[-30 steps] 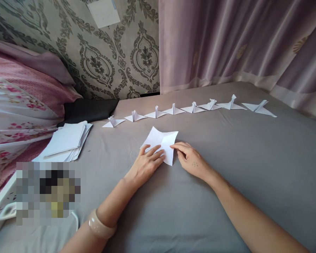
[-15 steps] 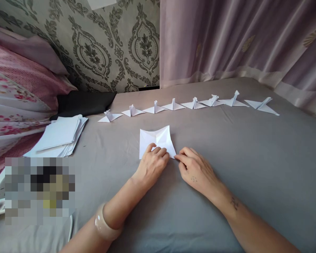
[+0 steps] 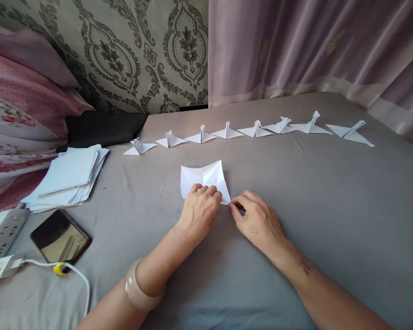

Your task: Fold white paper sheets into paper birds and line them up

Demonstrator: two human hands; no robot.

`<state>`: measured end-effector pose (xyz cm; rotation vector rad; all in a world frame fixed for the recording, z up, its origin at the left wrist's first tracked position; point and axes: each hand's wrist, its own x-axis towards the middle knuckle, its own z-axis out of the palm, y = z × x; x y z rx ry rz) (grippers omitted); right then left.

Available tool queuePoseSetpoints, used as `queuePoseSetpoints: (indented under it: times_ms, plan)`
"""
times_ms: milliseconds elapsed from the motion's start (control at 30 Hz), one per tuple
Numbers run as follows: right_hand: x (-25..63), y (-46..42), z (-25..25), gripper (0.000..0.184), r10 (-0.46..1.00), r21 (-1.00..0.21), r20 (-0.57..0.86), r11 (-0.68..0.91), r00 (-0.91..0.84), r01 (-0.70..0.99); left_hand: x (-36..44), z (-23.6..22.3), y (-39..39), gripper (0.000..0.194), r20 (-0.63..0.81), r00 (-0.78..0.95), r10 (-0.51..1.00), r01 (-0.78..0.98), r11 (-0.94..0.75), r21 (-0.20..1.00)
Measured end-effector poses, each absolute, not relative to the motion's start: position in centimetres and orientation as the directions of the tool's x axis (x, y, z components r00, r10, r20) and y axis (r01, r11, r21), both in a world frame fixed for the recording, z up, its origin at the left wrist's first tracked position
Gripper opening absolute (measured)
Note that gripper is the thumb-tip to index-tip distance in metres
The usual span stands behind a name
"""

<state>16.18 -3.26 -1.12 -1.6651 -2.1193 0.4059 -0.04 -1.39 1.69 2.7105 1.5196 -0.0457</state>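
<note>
A creased white sheet of paper (image 3: pixel 211 174) lies on the grey bedsheet in front of me, its far corners lifted. My left hand (image 3: pixel 200 208) is closed over the paper's near edge with its fingers curled; the fingertips are mostly hidden. At the near right corner, my right hand (image 3: pixel 256 215) pinches the paper between thumb and index finger. Beyond the sheet, a row of several folded white paper cranes (image 3: pixel 228 132) stretches from left to right.
At the left lies a stack of white paper (image 3: pixel 67 174) beside a black cloth-like item (image 3: pixel 105 129). Nearer are a phone (image 3: pixel 60 236), a power strip (image 3: pixel 7 231) and a white cable (image 3: pixel 84 277). A patterned wall (image 3: pixel 124 55) and a mauve curtain (image 3: pixel 278 50) border the far side.
The view has shifted slightly. The right thumb and fingertips have drawn together at the paper's corner. My left hand has barely moved, and the sheet's near left corner has risen a little.
</note>
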Motion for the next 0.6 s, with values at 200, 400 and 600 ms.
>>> queuePoseSetpoints:
  times_ms: [200, 400, 600]
  plan:
    - [15.9, -3.0, -1.2, 0.017, 0.976, -0.456, 0.121, 0.218, -0.182, 0.863, 0.1, 2.1, -0.9, 0.019, -0.080, 0.523, 0.849, 0.852, -0.523, 0.018]
    - [17.0, -2.9, -0.7, 0.015, 0.980, -0.483, -0.007, 0.172, -0.200, 0.858, 0.2, 2.7, -0.7, 0.021, -0.144, 0.525, 0.838, 0.849, -0.529, 0.019]
    - [17.5, -3.3, -0.1, 0.019, 0.975, -0.447, -0.006, 0.196, -0.222, 0.873, 0.1, 2.5, -0.6, 0.024, -0.122, 0.541, 0.832, 0.839, -0.543, 0.021]
